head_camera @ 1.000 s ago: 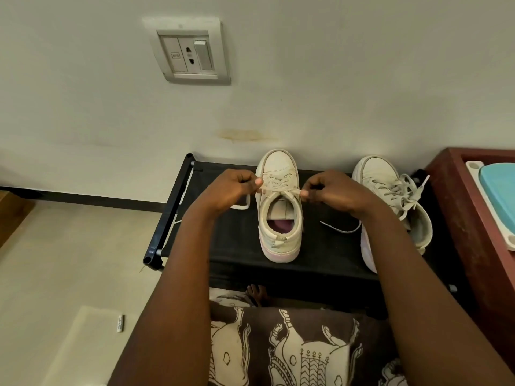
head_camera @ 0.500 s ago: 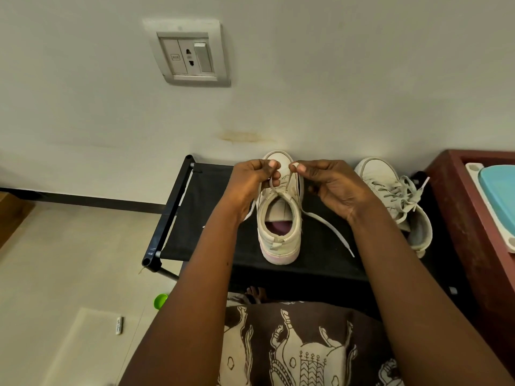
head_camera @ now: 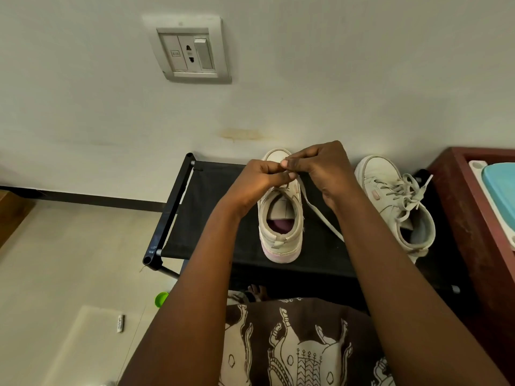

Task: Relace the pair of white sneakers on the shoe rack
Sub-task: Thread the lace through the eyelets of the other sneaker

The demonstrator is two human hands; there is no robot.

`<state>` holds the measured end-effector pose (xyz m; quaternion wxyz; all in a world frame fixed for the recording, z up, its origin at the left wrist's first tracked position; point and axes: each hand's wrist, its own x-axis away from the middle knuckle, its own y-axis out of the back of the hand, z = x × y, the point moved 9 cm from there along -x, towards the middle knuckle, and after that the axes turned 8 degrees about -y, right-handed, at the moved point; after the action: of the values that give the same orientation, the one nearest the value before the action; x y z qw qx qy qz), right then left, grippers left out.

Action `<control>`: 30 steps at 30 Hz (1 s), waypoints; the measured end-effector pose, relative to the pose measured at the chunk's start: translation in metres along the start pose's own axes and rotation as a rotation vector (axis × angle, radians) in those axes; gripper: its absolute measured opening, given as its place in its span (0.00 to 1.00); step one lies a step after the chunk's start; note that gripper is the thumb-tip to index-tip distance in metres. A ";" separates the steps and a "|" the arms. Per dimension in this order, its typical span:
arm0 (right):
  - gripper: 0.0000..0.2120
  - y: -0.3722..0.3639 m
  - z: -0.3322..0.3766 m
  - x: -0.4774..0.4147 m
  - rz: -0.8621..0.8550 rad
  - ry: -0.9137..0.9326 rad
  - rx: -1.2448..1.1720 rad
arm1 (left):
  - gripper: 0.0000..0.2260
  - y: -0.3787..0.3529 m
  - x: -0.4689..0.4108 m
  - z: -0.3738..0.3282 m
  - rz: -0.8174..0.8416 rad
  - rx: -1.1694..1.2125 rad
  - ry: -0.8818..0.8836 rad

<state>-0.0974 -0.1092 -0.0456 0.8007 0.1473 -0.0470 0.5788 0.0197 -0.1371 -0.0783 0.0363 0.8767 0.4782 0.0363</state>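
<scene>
Two white sneakers stand on the black shoe rack [head_camera: 211, 218] against the wall. The left sneaker [head_camera: 281, 232] has its heel toward me; my hands cover its laces. My left hand [head_camera: 257, 181] and my right hand [head_camera: 323, 169] meet over its tongue, each pinching the white lace [head_camera: 320, 215]. One lace end trails down to the right across the rack. The right sneaker [head_camera: 390, 199] lies tilted beside it, its laces tied in a loose bow.
A dark red cabinet [head_camera: 473, 218] with a turquoise-lidded tub [head_camera: 498, 190] stands right of the rack. A wall socket plate [head_camera: 189, 50] is above. A small green object [head_camera: 161, 298] and a white marker [head_camera: 120, 323] lie on the floor at left.
Both hands have moved together from pulling the lace ends apart sideways to meeting above the left sneaker's tongue. The right lace end now trails slack across the rack.
</scene>
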 end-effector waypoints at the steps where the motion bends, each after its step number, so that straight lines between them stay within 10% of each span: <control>1: 0.04 -0.001 0.000 0.001 -0.015 0.001 -0.009 | 0.03 0.001 0.000 -0.001 -0.017 -0.054 -0.023; 21: 0.06 -0.018 -0.016 -0.007 0.071 0.086 0.361 | 0.09 0.010 -0.007 0.019 -0.171 0.109 0.001; 30: 0.13 -0.020 -0.038 -0.008 0.144 -0.138 -0.115 | 0.08 0.018 -0.002 0.030 -0.291 0.269 0.088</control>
<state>-0.0848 -0.1112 -0.0875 0.7590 0.1370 -0.1458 0.6197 0.0361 -0.1494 -0.1070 -0.0973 0.7930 0.6014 0.0049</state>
